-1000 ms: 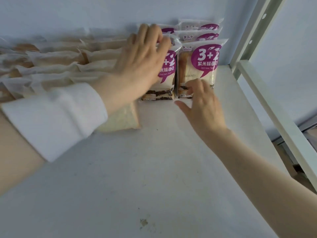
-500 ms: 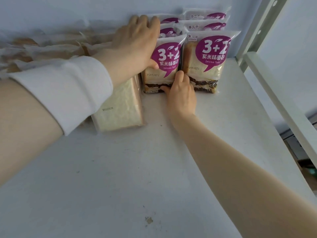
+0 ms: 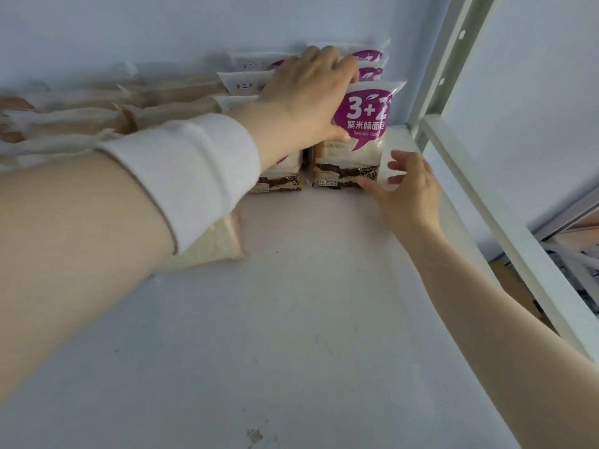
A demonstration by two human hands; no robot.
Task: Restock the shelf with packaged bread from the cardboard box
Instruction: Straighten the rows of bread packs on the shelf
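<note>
Two rows of purple-labelled "3+2" bread packs stand upright at the back right of the white shelf (image 3: 291, 319). My left hand (image 3: 308, 98) lies flat over the tops of the packs, its thumb against the front right pack (image 3: 359, 137). The front left pack (image 3: 278, 179) shows only its lower edge under my wrist. My right hand (image 3: 408, 186) is at the lower right corner of the front right pack, fingers spread, thumb at its bottom edge. The cardboard box is out of view.
Rows of pale, plain-wrapped bread packs (image 3: 97, 118) fill the back left of the shelf, and one (image 3: 214, 244) sticks out under my left forearm. A white metal upright (image 3: 434, 66) and side rail (image 3: 505, 228) bound the shelf on the right.
My right hand has moved from the gap between the two front packs to the right corner of the right pack. My left hand has shifted right over the pack tops.
</note>
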